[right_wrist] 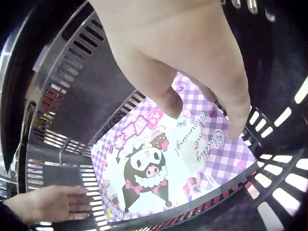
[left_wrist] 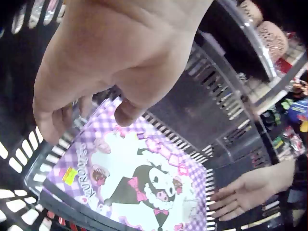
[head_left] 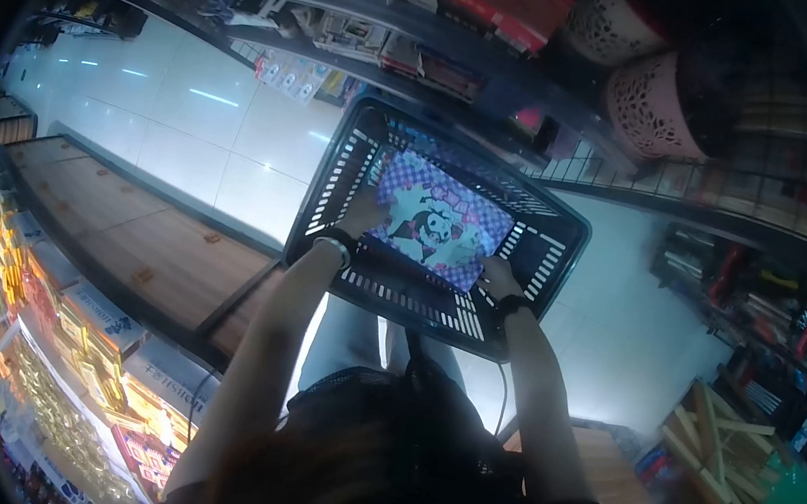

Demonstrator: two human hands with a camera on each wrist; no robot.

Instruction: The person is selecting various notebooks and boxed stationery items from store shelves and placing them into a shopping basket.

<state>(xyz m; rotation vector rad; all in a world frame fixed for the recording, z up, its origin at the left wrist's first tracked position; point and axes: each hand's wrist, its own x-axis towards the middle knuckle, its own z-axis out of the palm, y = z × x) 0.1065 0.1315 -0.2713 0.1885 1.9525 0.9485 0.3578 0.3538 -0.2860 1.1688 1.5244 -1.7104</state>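
A purple checked box (head_left: 443, 219) with a cartoon figure lies face up inside a black slotted basket (head_left: 542, 269). At the box's left end is the left hand (head_left: 364, 215), its fingers reaching down by the edge in the left wrist view, thumb (left_wrist: 127, 113) over the near corner. My right hand (head_left: 498, 278) is at the opposite end, fingers lowered beside the box and thumb (right_wrist: 171, 102) above its top. Both hands look relaxed, not curled round the box; whether the fingertips touch it cannot be told. A yellow sticker (left_wrist: 70, 176) marks one corner.
Shelves with boxes and a pink lattice basket (head_left: 655, 107) stand beyond the black basket. A wooden shelf top (head_left: 124, 228) runs along the left, with brightly lit packaged goods (head_left: 74, 312) below it. Pale floor tiles (head_left: 262, 169) show around the basket, and wooden pieces (head_left: 717, 447) lie at the right.
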